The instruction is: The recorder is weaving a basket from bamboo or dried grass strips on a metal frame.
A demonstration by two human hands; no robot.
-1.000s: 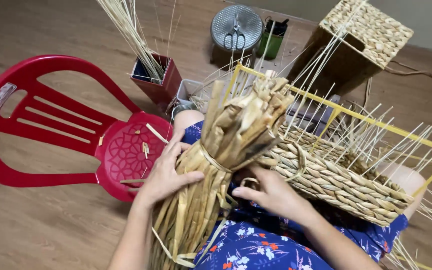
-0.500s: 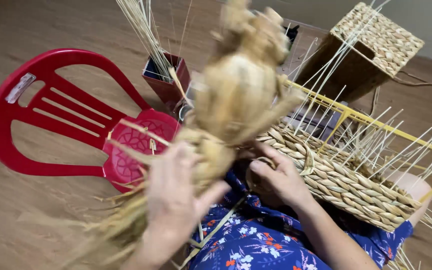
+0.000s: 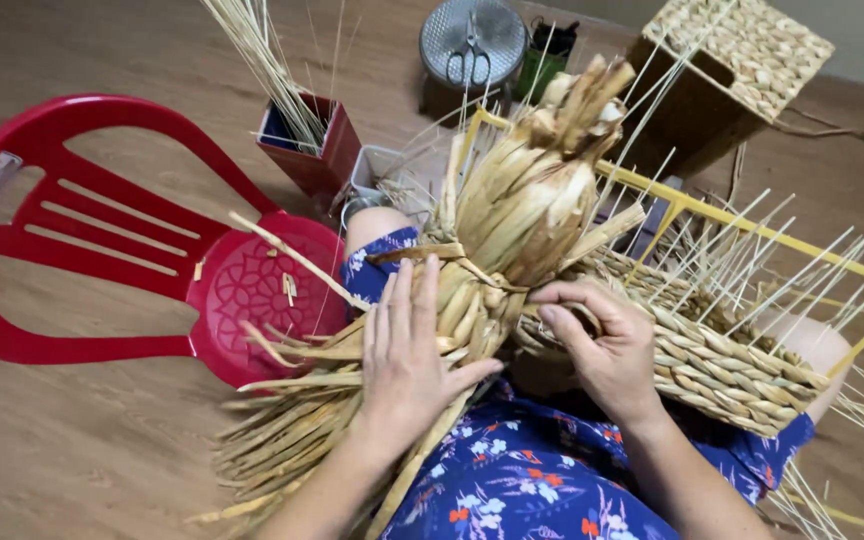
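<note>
A thick bundle of dried straw-coloured fibre strips [image 3: 522, 215], tied around its middle, lies across my lap. My left hand [image 3: 410, 352] rests flat on its lower half with fingers spread. My right hand [image 3: 602, 345] pinches strips at the tie, right beside the bundle. A half-woven basket [image 3: 727, 365] on a yellow wire frame [image 3: 752, 235] sits on my right knee, thin upright stakes sticking out of it.
A red plastic chair [image 3: 142, 250] lies on its back on the wooden floor at left. A dark red box of thin reeds [image 3: 307, 150] stands behind it. Further back are a round metal lid with scissors [image 3: 472, 45] and a finished woven box [image 3: 742, 50].
The bundle swung up and then settled lower across my lap. My left hand shifted from gripping its side to lying flat on it. My right hand moved up to the tie.
</note>
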